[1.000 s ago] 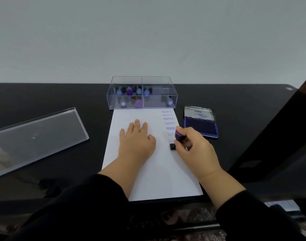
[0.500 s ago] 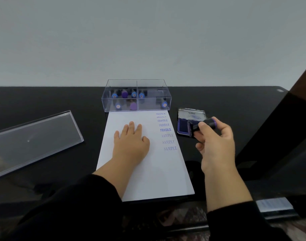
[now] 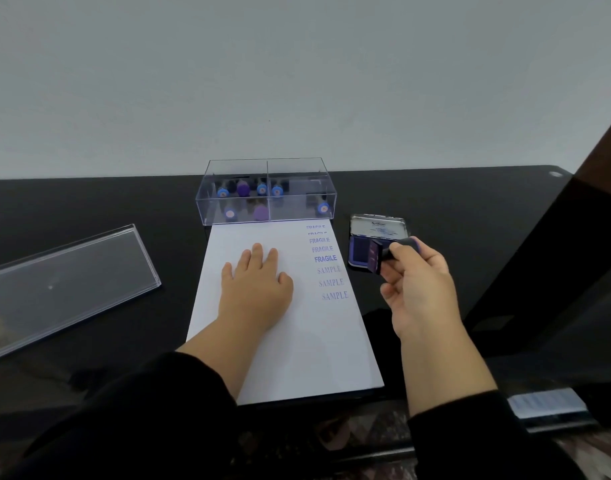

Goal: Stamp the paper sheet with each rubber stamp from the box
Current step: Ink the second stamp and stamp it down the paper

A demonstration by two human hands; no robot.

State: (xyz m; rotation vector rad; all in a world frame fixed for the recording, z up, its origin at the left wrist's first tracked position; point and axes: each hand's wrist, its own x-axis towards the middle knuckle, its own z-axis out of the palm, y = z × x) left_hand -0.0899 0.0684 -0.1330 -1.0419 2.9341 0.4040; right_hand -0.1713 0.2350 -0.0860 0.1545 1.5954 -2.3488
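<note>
We saw a black desk [image 3: 89, 209] from above, with a white paper sheet [image 3: 297, 341] lying lengthwise. The left hand [image 3: 255, 285] lay flat on the sheet as before, its fingers [image 3: 257, 252] straight and close together, pressing the paper down. Just right of those fingers ran a column of stamped words: several "FRAGILE" prints, then three "SAMPLE" prints [image 3: 332, 282]. A second earlier the right hand [image 3: 418, 289] had pressed the rubber stamp [image 3: 383, 254] onto the sheet; now it was off the paper to the right, its fingers [image 3: 397, 251] pinching the stamp's handle, with the inked face tilted over the open ink pad [image 3: 361, 252]. Beyond the left fingertips stood the clear box [image 3: 266, 192] holding other stamps. The box's lid [image 3: 65, 285] lay far left.
</note>
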